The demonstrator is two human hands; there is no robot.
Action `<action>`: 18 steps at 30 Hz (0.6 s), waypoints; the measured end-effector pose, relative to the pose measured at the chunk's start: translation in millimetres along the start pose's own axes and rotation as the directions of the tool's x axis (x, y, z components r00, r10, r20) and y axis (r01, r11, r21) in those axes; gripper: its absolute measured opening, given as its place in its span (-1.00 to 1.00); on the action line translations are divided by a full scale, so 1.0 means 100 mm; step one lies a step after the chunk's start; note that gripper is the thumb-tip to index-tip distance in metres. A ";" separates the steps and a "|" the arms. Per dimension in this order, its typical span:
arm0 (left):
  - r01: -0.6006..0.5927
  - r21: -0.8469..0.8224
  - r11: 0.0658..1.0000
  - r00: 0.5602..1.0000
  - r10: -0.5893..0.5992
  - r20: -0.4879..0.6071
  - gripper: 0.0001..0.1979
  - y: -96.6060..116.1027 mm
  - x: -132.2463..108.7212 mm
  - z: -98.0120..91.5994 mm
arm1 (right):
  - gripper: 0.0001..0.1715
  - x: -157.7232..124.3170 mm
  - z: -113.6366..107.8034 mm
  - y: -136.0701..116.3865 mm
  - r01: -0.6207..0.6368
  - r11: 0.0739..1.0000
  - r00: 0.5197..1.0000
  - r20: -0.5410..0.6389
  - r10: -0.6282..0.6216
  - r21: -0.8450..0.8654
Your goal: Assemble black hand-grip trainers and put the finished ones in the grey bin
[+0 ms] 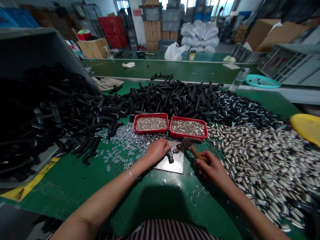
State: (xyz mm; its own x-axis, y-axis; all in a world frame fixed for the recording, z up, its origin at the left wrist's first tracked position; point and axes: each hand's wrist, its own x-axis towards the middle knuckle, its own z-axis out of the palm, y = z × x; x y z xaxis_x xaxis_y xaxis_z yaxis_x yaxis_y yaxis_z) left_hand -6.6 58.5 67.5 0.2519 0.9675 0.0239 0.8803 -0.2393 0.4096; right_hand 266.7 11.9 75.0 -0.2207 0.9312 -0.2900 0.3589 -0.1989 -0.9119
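Observation:
My left hand [158, 148] is closed around a black handle [170, 156] over a square metal plate [172, 166]; its fingers cover part of the piece. My right hand [211, 166] grips the wooden shaft of a hammer [196, 152]. The hammer's dark head is above the plate's right side, near a small metal part [176, 151] that I cannot make out clearly. Just beyond the plate stand two red trays, the left one [151, 132] with small shiny pieces and the right one [187, 136] with small metal pins.
Black handles [172, 98] are heaped at the back and spill from a grey bin [50, 33] at left. Metal sleeves [265, 163] cover the right side. Loose nuts and rings [122, 150] lie left of the plate. A yellow lid [306, 128] is at far right.

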 end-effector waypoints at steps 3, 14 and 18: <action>-0.221 0.176 0.959 0.975 0.224 0.000 -0.75 0.02 0.00 -0.01 | -0.68 0.00 -0.03 0.06 0.029 0.996 1.000 -0.007 -0.030 -0.088; -0.118 -0.050 0.992 0.992 0.116 -0.044 -0.09 0.06 -0.36 0.06 | -0.38 -0.08 0.03 -0.28 0.555 0.643 0.799 0.122 -0.589 -0.528; -0.085 -0.103 0.991 0.996 0.085 -0.006 -0.08 0.04 -0.38 0.11 | -0.37 0.09 0.04 -0.21 0.483 0.601 0.863 0.230 -0.450 -0.637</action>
State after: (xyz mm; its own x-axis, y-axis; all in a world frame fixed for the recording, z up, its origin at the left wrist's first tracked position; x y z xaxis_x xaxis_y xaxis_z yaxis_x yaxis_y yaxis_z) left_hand -7.8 20.0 58.3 0.3237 0.9440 0.0637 0.8098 -0.3112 0.4974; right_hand 253.3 22.8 90.4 -0.5608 0.8226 0.0935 0.6864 0.5251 -0.5031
